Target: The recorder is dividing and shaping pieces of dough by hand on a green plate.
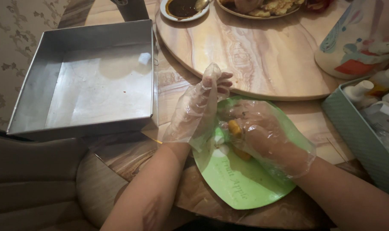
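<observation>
- Head view: small yellow-orange lump of food (234, 128), soft-looking, partly hidden, pinched in right hand (263, 132) w/ loose clear plastic glove, over flat green plastic plate (245, 184) on marble tabletop.
- Left hand (198, 109), also gloved, held up edge-on just beside lump, fingers straight, holding nothing; contact w/ lump – cannot tell.
- Square grey metal baking tin (87, 81) left of hands.

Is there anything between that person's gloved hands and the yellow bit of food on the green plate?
Nothing visible. The right hand already grips the yellow piece of food over the green plate, with only its thin clear glove between. The left hand stands open just beside the piece, with no object in the gap.
</observation>
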